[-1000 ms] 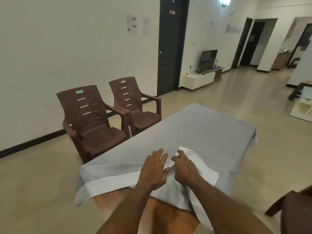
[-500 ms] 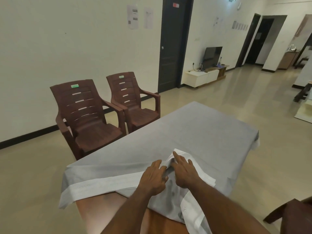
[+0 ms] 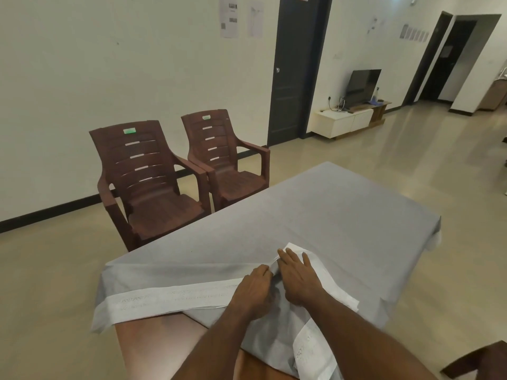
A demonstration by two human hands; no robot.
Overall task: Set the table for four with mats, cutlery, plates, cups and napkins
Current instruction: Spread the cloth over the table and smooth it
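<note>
- a grey woven tablecloth with a white printed border (image 3: pixel 315 215) covers most of a brown wooden table (image 3: pixel 153 341); the far end and the right side hang over the edges, so the far portion appears set
- the near corner of the cloth is folded back on itself, white border uppermost, leaving bare wood exposed at the near left; judged as a fold yet to be opened, since the cloth cannot cover this end while doubled
- the left hand (image 3: pixel 253 290) rests on the cloth beside the fold with fingers curled at the edge of the flap; it appears to pinch the fabric, though the fingertips are hidden, so whether it is clamped on the cloth cannot be told
- the right hand (image 3: pixel 297 275) lies flat on the white flap, fingers straight and together, pressing rather than gripping; judged to pin the layer so the other hand can separate it
- the two hands are just beside each other, touching or nearly so at the fold
- no mats, cutlery, plates, cups or napkins are visible; the task stands at a preparatory stage
- two brown slatted plastic armchairs (image 3: pixel 145 174) stand against the wall, apart from the table, not yet drawn up
- risk noted: a hard pull at the near end could drag the far overhang out of place
</note>
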